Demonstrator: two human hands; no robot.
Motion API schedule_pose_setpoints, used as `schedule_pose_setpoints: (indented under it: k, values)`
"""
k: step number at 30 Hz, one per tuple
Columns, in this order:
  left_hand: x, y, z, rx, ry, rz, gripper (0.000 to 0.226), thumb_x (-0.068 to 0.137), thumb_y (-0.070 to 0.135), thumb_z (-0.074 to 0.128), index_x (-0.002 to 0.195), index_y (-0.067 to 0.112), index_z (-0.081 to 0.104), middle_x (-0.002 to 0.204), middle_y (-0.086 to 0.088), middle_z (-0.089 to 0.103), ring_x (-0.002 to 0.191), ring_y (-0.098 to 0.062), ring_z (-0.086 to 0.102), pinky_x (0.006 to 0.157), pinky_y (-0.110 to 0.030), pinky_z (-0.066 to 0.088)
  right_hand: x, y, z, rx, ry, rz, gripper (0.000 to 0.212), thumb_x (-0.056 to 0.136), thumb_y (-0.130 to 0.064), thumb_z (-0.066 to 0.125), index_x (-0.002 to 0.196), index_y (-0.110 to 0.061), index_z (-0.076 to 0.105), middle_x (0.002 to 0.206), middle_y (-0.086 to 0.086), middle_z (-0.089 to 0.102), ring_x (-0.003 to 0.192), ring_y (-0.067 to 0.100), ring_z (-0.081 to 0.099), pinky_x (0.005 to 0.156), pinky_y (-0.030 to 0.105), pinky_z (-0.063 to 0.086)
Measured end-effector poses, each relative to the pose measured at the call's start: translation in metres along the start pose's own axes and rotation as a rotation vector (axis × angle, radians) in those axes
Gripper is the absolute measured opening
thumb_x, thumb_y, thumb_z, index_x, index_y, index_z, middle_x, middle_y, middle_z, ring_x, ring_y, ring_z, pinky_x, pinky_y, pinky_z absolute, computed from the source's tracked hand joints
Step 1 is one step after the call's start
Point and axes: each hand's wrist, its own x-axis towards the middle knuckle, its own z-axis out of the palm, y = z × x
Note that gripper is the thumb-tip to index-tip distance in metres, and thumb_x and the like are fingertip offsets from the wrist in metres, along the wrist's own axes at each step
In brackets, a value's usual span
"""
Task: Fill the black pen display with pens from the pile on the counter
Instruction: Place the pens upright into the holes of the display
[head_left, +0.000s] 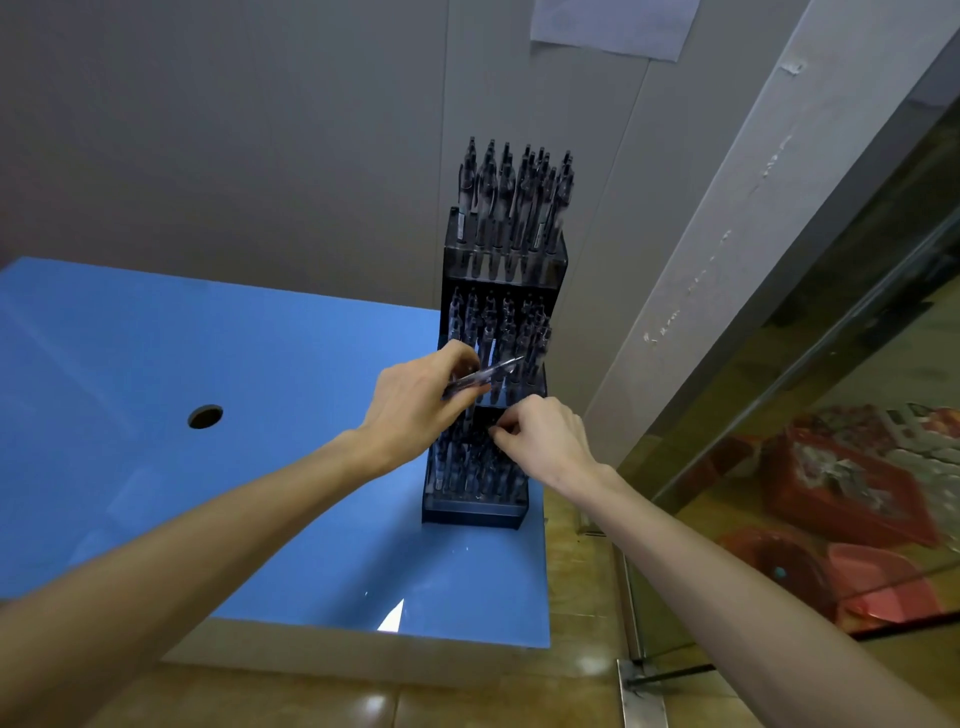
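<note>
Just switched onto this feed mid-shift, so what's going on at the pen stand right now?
A person is stocking a black pen display that stands on a blue counter by the wall. The left hand grips a few spare pens in front of the middle tier. The right hand is at the bottom tier with fingers curled, apparently pinching a pen into place, though that pen is hard to make out. All three tiers already look mostly full.

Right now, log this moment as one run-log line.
left hand: holds spare pens | right hand: pinching pen at lowest tier | pen display: upper tiers filled | blue counter
</note>
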Motion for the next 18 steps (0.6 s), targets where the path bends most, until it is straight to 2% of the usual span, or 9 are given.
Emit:
schedule_pose_setpoints:
  k: [5, 11, 14, 18]
  values:
    - [-0.004, -0.005, 0.007, 0.037, -0.039, -0.018, 0.019, 0.097, 0.043, 0.065, 0.104, 0.026, 0.057, 0.080, 0.017, 0.064, 0.066, -0.013, 0.058, 0.057, -0.031, 0.039, 0.003, 0.002, 0.001, 0.007, -0.055, -0.011, 0.019, 0.095, -0.036, 0.063, 0.098, -0.028, 0.080, 0.082, -0.001, 0.074, 0.082, 0.025, 0.067, 0.066, 0.031, 0.048]
    - [-0.013, -0.018, 0.014, 0.020, -0.051, -0.150, 0.020, 0.095, 0.045, 0.067, 0.103, 0.028, 0.062, 0.076, 0.014, 0.067, 0.062, -0.012, 0.052, 0.057, -0.029, 0.033, 0.008, 0.004, -0.001, 0.004, -0.110, -0.017, 0.024, 0.096, -0.041, 0.061, 0.090, -0.025, 0.077, 0.074, -0.003, 0.070, 0.074, 0.020, 0.065, 0.063, 0.030, 0.047]
    - [-0.014, -0.016, 0.016, -0.021, -0.018, -0.163, 0.016, 0.094, 0.045, 0.068, 0.102, 0.032, 0.063, 0.078, 0.017, 0.068, 0.063, -0.009, 0.054, 0.060, -0.031, 0.039, 0.007, 0.006, -0.003, 0.041, -0.089, -0.001, 0.028, 0.095, -0.044, 0.059, 0.087, -0.023, 0.077, 0.069, -0.004, 0.068, 0.069, 0.018, 0.064, 0.061, 0.029, 0.047]
    - [-0.006, -0.008, 0.014, -0.083, 0.078, -0.127, 0.015, 0.093, 0.041, 0.071, 0.102, 0.030, 0.064, 0.087, 0.019, 0.071, 0.072, -0.009, 0.064, 0.064, -0.031, 0.047, 0.008, 0.006, -0.005, 0.096, -0.046, 0.002, 0.029, 0.097, -0.043, 0.060, 0.088, -0.021, 0.077, 0.065, -0.005, 0.065, 0.066, 0.017, 0.061, 0.060, 0.029, 0.043]
